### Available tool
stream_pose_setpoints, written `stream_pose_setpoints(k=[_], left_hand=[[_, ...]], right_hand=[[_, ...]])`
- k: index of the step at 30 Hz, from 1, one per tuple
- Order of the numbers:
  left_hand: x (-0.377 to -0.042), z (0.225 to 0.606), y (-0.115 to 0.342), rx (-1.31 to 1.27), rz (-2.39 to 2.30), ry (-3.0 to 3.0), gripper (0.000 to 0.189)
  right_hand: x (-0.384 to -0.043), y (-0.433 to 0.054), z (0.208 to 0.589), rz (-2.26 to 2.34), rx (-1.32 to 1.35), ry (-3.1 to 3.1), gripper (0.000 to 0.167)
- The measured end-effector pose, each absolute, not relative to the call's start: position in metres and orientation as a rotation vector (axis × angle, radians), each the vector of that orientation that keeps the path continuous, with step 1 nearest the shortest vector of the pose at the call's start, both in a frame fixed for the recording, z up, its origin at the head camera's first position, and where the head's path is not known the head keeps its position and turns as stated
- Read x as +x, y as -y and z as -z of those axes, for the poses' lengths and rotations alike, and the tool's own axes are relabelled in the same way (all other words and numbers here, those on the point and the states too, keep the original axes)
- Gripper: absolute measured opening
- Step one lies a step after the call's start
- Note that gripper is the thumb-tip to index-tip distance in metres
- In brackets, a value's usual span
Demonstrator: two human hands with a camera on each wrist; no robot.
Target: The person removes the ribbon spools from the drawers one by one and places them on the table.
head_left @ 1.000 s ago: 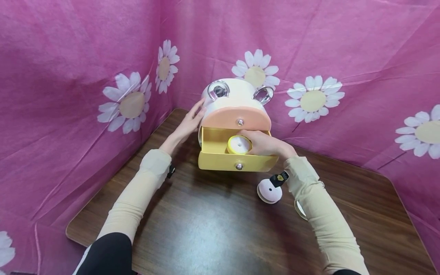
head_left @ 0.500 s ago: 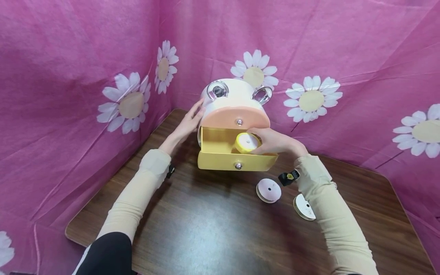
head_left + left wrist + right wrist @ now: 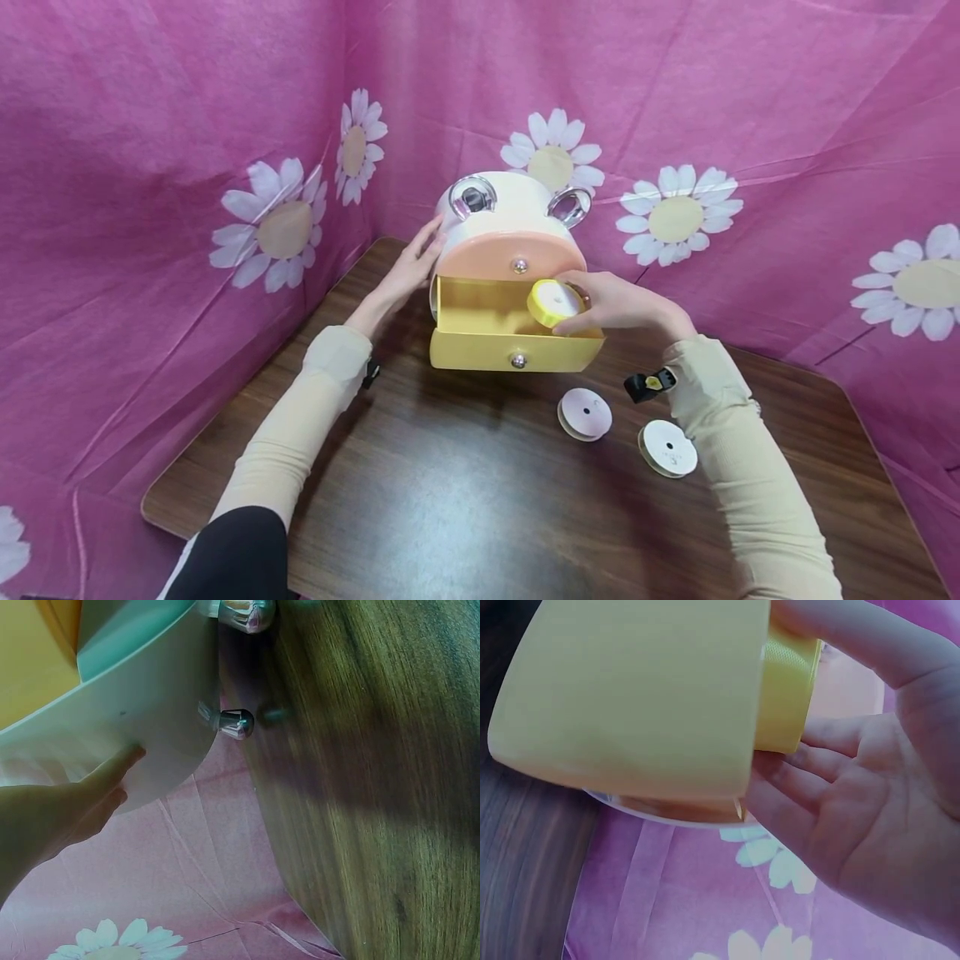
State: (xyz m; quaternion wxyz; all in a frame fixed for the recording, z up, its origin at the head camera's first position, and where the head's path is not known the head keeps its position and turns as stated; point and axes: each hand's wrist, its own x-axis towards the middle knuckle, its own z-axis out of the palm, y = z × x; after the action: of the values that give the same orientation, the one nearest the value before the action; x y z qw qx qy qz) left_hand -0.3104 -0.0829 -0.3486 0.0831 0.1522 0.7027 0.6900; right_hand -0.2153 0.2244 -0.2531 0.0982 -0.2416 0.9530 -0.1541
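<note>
A rounded white cabinet [image 3: 517, 200] with silver ring ears has a peach upper drawer [image 3: 487, 254] pushed in and a yellow lower drawer [image 3: 480, 352] pulled out. My right hand [image 3: 618, 302] grips a spool of yellow ribbon [image 3: 551, 305] between thumb and fingers, tilted over the right part of the yellow drawer. In the right wrist view the yellow ribbon [image 3: 786, 697] shows just past the drawer front. My left hand [image 3: 411, 271] rests with extended fingers on the cabinet's left side; the left wrist view shows its fingertips [image 3: 136, 751] against the white wall.
On the wooden table [image 3: 420, 483], a pale pink spool [image 3: 585, 410] and a white spool [image 3: 667, 447] lie flat, in front and to the right of the drawer. A pink cloth with daisies [image 3: 480, 92] hangs behind the table and along its left.
The yellow ribbon spool has moved right and slightly up inside the drawer with my right hand. The white spool has come out from behind my right forearm. My left hand stays put.
</note>
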Motion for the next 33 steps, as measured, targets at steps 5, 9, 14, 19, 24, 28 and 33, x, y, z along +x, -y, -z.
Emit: stream_pose_setpoints(k=[5,9,14,19,24,28,33], left_hand=[[-0.309,0.35,0.082,0.456,-2.048,-2.103,0.055],[-0.308,0.351,0.083,0.445,-2.048,-2.105,0.055],[-0.307,0.351,0.084,0.441,-2.051,-2.096,0.056],[-0.307,0.351,0.084,0.444,-2.056,-2.088,0.056],[-0.308,0.35,0.085,0.445,-2.059,-2.088,0.056],[-0.308,0.349,0.085,0.441,-2.059,-2.099,0.056],[-0.309,0.346,0.085,0.45,-2.057,-2.101,0.056]], right_hand=[[-0.207,-0.232,0.251,0.483,-0.712,-2.849,0.058],[-0.2,-0.237,0.248,0.527,-0.7,-2.875,0.06],[-0.191,-0.245,0.244,0.563,-0.645,-2.907,0.065],[-0.179,-0.255,0.241,0.584,-0.6,-2.95,0.067],[-0.164,-0.266,0.241,0.611,-0.546,-2.98,0.071],[-0.15,-0.272,0.243,0.647,-0.523,-3.012,0.072],[-0.128,-0.277,0.251,0.675,-0.573,-3.07,0.071]])
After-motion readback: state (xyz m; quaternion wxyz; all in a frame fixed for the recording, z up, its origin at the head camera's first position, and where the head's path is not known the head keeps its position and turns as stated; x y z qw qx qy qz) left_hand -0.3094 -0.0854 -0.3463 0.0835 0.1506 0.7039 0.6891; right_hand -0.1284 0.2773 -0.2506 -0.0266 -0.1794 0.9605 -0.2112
